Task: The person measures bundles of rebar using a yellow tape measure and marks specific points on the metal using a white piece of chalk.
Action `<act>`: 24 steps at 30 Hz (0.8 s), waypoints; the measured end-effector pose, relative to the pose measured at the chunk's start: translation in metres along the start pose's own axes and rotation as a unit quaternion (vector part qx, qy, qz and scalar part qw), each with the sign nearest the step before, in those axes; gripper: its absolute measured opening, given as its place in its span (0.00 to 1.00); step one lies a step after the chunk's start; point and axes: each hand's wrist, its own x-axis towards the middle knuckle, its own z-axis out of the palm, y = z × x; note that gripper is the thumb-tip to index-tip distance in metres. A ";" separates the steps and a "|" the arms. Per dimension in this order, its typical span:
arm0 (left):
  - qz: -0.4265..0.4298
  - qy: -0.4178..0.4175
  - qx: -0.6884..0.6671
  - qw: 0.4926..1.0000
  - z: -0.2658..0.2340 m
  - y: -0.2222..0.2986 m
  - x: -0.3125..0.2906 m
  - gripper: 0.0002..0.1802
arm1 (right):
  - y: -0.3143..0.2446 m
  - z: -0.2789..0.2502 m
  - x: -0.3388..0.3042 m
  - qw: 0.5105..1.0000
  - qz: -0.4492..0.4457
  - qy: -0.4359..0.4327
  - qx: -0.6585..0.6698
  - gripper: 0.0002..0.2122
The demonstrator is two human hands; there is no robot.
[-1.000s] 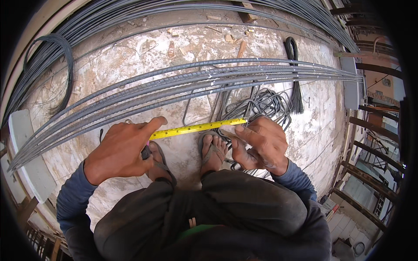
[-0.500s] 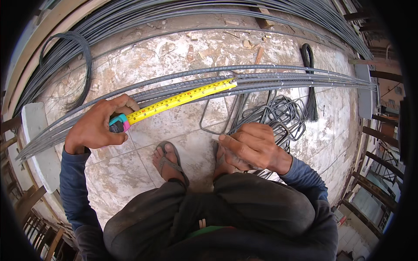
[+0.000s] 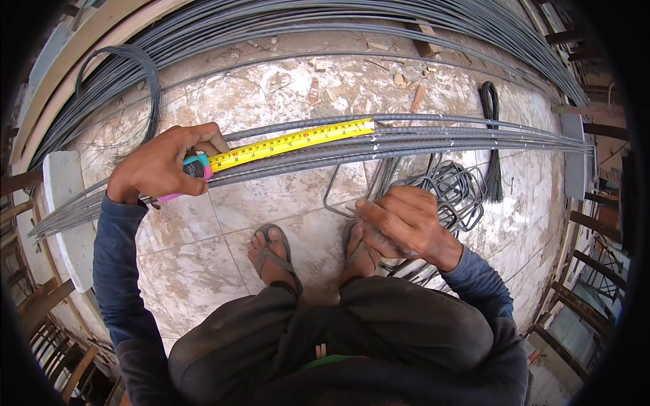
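My left hand (image 3: 161, 162) is closed around a tape measure (image 3: 196, 166) with a teal and pink case. Its yellow blade (image 3: 291, 143) runs out to the right over a bundle of ribbed steel rebars (image 3: 284, 166), nearly in line with them. The blade's end rests near short white marks on the bars. Nearer to me, my right hand (image 3: 406, 227) is pinched shut, apart from the bars. A tiny pale tip shows at its fingertips, too small to name. Just beyond it lie several bent rebar stirrups (image 3: 450, 186) in a pile.
The rebars rest on a pale block (image 3: 71, 223) at left and another support (image 3: 574, 159) at right. Coiled wire (image 3: 150, 95), a dark wire bundle (image 3: 490, 142) and many long bars (image 3: 305, 20) lie beyond. My sandalled feet (image 3: 274, 254) stand on the dusty tiles.
My left hand has moved the tape measure away from me, and its blade now lies closer in line with the rebars. The right hand stays pinched. The whole view has shifted slightly.
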 end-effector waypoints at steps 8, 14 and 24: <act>-0.012 -0.024 -0.015 1.000 -0.010 -0.007 0.008 0.31 | 0.019 -0.011 0.022 0.997 0.067 0.034 0.003 0.16; -0.040 -0.065 -0.025 0.997 -0.016 -0.015 0.013 0.27 | 0.058 -0.001 0.072 0.973 0.209 0.071 0.072 0.10; -0.031 -0.081 -0.094 0.992 -0.023 -0.020 0.023 0.24 | 0.081 0.051 0.124 0.967 0.187 -0.068 0.157 0.12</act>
